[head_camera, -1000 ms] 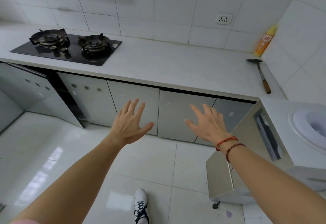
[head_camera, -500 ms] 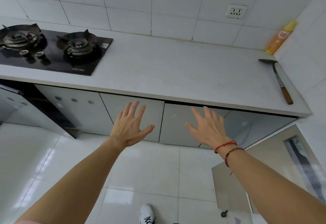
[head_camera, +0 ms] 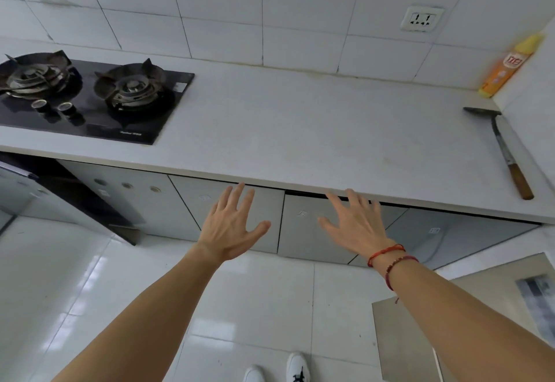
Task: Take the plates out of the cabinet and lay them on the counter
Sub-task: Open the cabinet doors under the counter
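— What sits at the far left?

— A black two-burner gas stove (head_camera: 90, 99) set into the pale tabletop (head_camera: 300, 129). Below it one cabinet door (head_camera: 18, 192) stands swung open onto a dark interior (what is inside cannot be made out).

— And the hands?

— The left hand (head_camera: 231, 228) is spread flat, fingers apart, holding nothing, in front of a closed cabinet door (head_camera: 228, 210) just under the tabletop's edge. The right hand (head_camera: 356, 225) is likewise splayed and empty, over the next closed door (head_camera: 309, 231); two red bracelets (head_camera: 389, 257) circle that wrist.

— Any plates?

— No plates show anywhere; the doors before the hands are shut.

— Further right?

— A spatula (head_camera: 504, 153) with a wooden handle lies on the tabletop near the side wall, an orange bottle (head_camera: 504, 70) stands in the corner, and a wall socket (head_camera: 420, 19) is above.
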Action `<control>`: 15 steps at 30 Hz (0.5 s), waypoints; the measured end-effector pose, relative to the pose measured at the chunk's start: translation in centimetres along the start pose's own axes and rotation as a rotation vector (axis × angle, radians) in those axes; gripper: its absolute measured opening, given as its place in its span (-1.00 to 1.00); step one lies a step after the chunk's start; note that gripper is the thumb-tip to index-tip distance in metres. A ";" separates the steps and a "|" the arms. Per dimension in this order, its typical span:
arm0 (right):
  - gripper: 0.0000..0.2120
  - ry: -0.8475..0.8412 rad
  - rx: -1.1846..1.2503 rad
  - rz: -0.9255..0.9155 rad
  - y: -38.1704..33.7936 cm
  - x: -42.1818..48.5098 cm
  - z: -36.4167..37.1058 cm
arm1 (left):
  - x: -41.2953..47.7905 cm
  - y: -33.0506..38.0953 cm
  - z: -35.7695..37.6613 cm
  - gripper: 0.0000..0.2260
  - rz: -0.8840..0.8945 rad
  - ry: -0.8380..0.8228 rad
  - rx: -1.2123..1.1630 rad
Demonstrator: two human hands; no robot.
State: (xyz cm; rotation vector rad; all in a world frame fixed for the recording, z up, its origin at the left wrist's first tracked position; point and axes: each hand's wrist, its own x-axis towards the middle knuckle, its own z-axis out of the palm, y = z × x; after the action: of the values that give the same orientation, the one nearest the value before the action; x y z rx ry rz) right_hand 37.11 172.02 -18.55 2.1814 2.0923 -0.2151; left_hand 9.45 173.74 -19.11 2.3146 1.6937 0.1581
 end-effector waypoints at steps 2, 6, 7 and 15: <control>-0.36 -0.003 0.030 -0.002 0.2 0.7 0.0 | 0.8 0.5 0.2 -0.21 -0.021 -0.018 -0.073; -0.39 -0.003 0.246 -0.021 0.1 1.8 0.7 | 2.6 2.0 1.1 -0.32 -0.178 -0.089 -0.476; -0.39 -0.013 0.327 -0.015 0.0 2.0 1.0 | 3.1 2.4 1.3 -0.33 -0.226 -0.099 -0.576; -0.38 -0.199 1.029 0.310 -2.4 5.6 4.7 | 8.2 2.3 5.5 -0.38 -0.635 -0.133 -1.269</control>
State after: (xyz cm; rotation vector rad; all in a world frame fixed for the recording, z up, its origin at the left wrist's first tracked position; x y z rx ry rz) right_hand 34.84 176.82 -24.10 2.7245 1.6397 -1.6933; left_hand 15.49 180.06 -24.29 0.8272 1.4611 0.6756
